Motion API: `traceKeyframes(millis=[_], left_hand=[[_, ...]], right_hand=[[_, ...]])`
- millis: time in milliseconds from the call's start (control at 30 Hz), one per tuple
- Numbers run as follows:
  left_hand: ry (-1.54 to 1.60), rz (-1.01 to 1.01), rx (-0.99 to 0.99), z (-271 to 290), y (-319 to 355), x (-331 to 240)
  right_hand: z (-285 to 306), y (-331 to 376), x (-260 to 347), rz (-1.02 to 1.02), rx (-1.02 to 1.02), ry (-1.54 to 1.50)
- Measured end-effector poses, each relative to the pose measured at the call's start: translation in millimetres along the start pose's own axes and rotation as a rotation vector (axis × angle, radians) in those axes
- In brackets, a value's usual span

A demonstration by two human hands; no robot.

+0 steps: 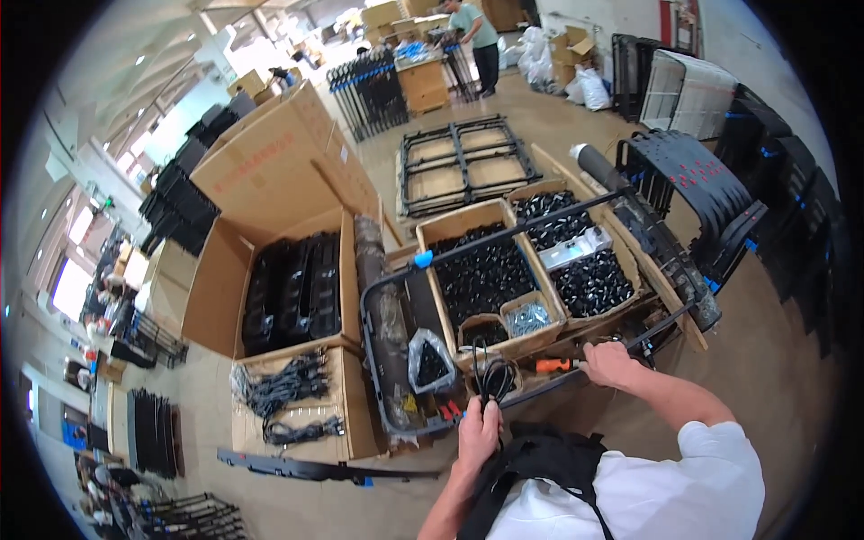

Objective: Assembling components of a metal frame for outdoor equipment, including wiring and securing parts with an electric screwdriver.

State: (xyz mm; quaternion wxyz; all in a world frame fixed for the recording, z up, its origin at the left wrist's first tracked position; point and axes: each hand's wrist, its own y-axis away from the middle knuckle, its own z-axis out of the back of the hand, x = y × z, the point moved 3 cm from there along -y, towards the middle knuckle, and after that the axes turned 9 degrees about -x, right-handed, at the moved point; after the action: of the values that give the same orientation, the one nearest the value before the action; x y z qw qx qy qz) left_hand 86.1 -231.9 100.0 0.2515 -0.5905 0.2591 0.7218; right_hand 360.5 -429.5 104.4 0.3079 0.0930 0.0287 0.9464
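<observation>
My left hand (480,430) is closed around a looped black cable (494,378), its coils rising above my fingers. At the near side of the workbench, my right hand (609,363) is curled with its fingertips pointing down and left; what they grip, if anything, is hidden. Right beside those fingertips lies an orange-handled tool (553,365). A dark tubular frame (369,346) with rounded corners rests across the bench and passes close to both hands. Near the left hand, a clear plastic bag (433,362) holds small black parts.
Cardboard boxes of black fittings (486,270) and silver screws (527,318) stand ahead. To the left, a large carton (211,297) contains black moulded parts, with bundled cables (290,385) in front. Dark panels (688,175) are stacked right. A person (472,40) stands far off.
</observation>
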Motion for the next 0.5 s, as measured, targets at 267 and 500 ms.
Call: traceKeyframes(millis=[267,500], left_hand=[[0.112,0.085,0.031,-14,-2,-4],[0.098,0.142,0.148,-22,15,-5]], right_hand=[[-3,-36,112,-0.005,0.381,-1.306],[9,-89,131,-0.104,0.545,-1.938]])
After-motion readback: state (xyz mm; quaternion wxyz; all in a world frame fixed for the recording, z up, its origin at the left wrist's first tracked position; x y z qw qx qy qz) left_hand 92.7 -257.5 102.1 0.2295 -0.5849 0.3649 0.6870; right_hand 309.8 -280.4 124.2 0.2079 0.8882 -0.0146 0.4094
